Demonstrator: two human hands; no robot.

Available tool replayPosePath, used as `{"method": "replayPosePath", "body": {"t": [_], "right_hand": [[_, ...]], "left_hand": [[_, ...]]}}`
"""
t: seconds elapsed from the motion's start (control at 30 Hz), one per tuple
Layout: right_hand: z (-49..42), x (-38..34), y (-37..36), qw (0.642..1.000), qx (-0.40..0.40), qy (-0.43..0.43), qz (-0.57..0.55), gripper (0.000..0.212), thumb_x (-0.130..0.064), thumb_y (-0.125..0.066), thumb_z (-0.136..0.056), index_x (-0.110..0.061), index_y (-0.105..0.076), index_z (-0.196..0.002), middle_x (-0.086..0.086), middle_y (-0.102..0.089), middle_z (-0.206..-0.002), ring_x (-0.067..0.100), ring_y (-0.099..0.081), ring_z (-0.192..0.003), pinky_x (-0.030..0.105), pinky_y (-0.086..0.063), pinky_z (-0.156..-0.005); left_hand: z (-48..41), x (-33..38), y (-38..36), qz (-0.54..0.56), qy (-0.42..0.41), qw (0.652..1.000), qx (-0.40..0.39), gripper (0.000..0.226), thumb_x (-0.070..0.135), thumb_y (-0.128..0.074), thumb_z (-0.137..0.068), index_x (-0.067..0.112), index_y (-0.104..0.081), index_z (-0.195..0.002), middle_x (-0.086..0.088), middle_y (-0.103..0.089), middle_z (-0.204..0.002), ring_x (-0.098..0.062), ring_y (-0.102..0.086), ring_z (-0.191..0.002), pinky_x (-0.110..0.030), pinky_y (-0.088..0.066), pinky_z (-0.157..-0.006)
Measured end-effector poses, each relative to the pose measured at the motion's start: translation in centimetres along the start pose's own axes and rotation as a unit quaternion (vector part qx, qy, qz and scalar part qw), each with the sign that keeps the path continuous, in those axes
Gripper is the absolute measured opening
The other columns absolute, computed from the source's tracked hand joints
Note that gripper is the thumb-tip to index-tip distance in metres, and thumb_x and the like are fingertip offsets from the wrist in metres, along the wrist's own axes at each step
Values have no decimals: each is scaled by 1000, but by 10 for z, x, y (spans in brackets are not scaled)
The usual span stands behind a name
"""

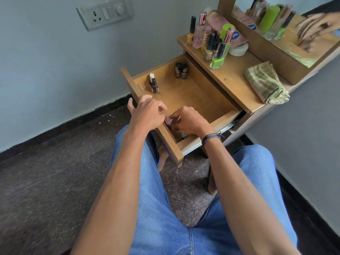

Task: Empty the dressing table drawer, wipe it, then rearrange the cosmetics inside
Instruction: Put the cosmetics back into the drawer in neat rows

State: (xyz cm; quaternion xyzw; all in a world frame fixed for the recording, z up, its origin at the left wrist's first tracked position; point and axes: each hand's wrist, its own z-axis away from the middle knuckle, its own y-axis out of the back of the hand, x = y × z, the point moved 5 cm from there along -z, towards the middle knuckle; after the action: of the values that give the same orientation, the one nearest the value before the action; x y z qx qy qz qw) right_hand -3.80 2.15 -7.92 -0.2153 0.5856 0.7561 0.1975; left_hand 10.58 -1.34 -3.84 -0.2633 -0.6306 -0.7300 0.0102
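Observation:
The wooden drawer [185, 92] stands pulled out. Both hands meet at its near front corner. My left hand [147, 112] and my right hand [189, 119] pinch a small pink-capped bottle [168, 122] between their fingertips, just inside the front panel. Below my right hand stands another small bottle [183, 135]. A dark red nail polish [155, 86] and a white-capped one stand at the drawer's left front corner. Two dark little bottles [181, 70] sit at the back corner. A folded green cloth [265, 82] lies on the table top.
Several cosmetics bottles, among them a lime green polish [218, 58], a yellow one [191, 33] and a white jar [238, 49], crowd the table top [230, 72] by the mirror [287, 30]. A wall socket [104, 13] is at left. My knees in jeans are under the drawer.

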Motion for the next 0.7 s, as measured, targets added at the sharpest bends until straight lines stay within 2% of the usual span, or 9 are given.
{"method": "replayPosePath", "body": {"t": [0.17,0.27,0.37,0.53,0.7], "right_hand": [[-4,5,-4,1000,-8,-18,0,32,-9,-75,-89,-17,-76,-120,1,-75,-105,12,-65,-86,20,-47,-72],[-6,6,-6,1000,-10,-19,-1,26,-11,-76,-89,-19,-77,-114,0,-74,-104,12,-65,-86,18,-45,-69],[-7,7,-7,1000,-11,-19,-3,24,-12,-74,-91,-19,-77,-113,0,-73,-103,15,-66,-89,19,-47,-68],[-7,8,-7,1000,-12,-18,-13,19,-17,-76,-89,-20,-78,-108,1,-74,-102,18,-68,-92,29,-56,-79],[-9,8,-9,1000,-3,-20,-9,19,-24,-78,-89,-23,-78,-108,0,-73,-102,17,-67,-90,32,-57,-80]], "left_hand": [[-4,-5,-4,14,0,1000,-1,17,24,-67,-93,36,-71,-104,11,-71,-108,-7,-25,-145,-62,-1,-119],[-5,-5,-5,18,-1,1000,-6,17,25,-67,-93,36,-72,-104,11,-71,-110,-7,-24,-145,-62,-1,-118],[-5,-4,-5,21,0,1000,-11,17,26,-67,-94,36,-73,-106,9,-69,-116,-8,-23,-146,-61,-1,-118],[0,2,1,20,6,1000,-14,19,22,-65,-96,32,-74,-108,2,-64,-125,-9,-21,-147,-58,-1,-119],[2,3,3,14,7,1000,-14,21,19,-63,-96,32,-74,-108,1,-65,-122,-9,-22,-147,-58,-2,-120]]}}
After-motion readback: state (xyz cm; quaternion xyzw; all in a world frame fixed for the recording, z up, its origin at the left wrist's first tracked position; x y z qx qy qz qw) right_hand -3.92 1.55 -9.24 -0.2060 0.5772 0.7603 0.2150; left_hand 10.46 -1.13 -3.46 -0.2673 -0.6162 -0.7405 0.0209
